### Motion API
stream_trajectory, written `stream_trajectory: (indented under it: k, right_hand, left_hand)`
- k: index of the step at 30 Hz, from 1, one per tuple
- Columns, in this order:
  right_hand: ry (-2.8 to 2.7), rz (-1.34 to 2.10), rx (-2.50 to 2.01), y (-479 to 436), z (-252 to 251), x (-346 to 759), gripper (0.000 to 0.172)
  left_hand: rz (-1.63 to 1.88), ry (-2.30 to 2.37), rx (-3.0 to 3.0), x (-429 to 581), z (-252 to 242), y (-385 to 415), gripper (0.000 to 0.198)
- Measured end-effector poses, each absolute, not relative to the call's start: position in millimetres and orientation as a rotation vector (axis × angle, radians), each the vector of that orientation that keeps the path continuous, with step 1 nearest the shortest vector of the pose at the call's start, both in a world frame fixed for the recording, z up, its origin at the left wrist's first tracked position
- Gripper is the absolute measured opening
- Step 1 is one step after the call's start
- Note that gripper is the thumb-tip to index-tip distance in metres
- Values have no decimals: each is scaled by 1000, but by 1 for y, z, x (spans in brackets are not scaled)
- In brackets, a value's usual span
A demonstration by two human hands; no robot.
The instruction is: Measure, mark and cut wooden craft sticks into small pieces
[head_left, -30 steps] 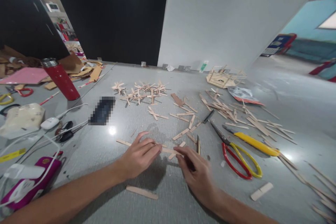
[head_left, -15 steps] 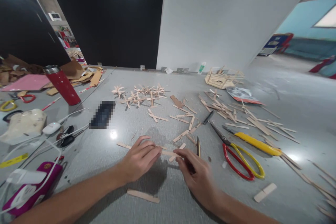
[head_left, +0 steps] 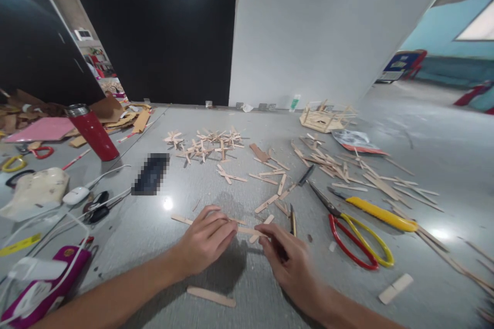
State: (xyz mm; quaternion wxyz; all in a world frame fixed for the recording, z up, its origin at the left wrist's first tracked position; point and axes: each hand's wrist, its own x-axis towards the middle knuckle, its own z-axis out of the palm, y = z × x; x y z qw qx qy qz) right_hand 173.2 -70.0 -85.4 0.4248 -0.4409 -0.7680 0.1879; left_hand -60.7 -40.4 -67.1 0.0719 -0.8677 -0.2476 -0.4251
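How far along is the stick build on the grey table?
Done, it seems: a batch of crossed stick pieces at the back and a stick frame by the wall. In hand: the left hand presses a long strip of sticks to the table while the right hand pinches its end. Left: many loose sticks lie uncombined right of centre, plus a single stick near the wrists. Scissors lie idle.

Red flask (head_left: 92,133), scissors (head_left: 357,234), yellow knife (head_left: 380,213), mouse (head_left: 75,195).
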Motion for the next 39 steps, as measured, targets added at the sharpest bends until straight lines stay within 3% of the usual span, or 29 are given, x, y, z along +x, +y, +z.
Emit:
stream_trajectory:
  k: [39]
  right_hand:
    - [-1933,408,-1020,-72,-81,170,18]
  left_hand:
    - [-1289,-693,-2604,-61,-65,-42,20]
